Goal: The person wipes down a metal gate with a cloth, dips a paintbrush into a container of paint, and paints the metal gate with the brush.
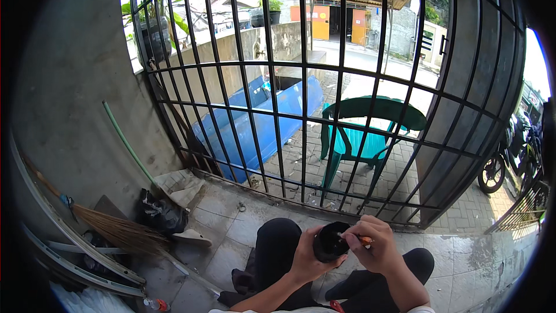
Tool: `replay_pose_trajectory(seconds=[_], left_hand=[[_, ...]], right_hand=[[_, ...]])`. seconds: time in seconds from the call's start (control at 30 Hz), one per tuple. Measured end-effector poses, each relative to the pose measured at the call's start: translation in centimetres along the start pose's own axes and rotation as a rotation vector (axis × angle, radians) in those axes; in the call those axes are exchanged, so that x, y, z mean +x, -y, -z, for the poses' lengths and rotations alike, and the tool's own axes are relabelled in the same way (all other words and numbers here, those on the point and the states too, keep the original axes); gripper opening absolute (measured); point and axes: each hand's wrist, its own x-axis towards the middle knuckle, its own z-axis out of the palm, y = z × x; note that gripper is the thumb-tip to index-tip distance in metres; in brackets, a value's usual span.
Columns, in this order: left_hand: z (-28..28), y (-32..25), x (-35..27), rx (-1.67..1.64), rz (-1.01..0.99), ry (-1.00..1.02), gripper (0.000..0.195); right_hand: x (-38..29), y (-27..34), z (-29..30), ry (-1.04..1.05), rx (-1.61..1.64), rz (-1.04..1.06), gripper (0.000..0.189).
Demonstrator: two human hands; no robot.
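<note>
My left hand (309, 255) is wrapped around the side of a small black round container (331, 243), which is tilted so its dark opening faces me. In my right hand (372, 245), pinched between thumb and fingers, is a thin tool with an orange handle (365, 240). Its light-coloured tip reaches over the container's opening, and my fingers cover most of it, so its exact kind is hidden. Both hands are above my lap, between my knees in black trousers (278, 239). What lies inside the container is too dark to make out.
A black metal bar gate (304, 115) stands just ahead of the tiled floor (236, 248). Beyond it are a green plastic chair (360, 139) and a blue metal bin (269, 117). To the left lie a stick broom (115, 226), a black plastic bag (160, 213) and metal frames (82, 248).
</note>
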Motion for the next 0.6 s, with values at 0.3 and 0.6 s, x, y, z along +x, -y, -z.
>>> replay_pose_trajectory(seconds=[0.3,0.6], left_hand=[[-0.6,0.0,0.4,-0.046,0.011,0.055,0.085],[-0.1,-2.1,1.3,-0.127,-0.016,0.121,0.084]], right_hand=[[0.1,-1.4,-0.6,-0.107,-0.127,0.195,0.007],[-1.0,-0.8,0.1,-0.304,0.049,0.349,0.008]])
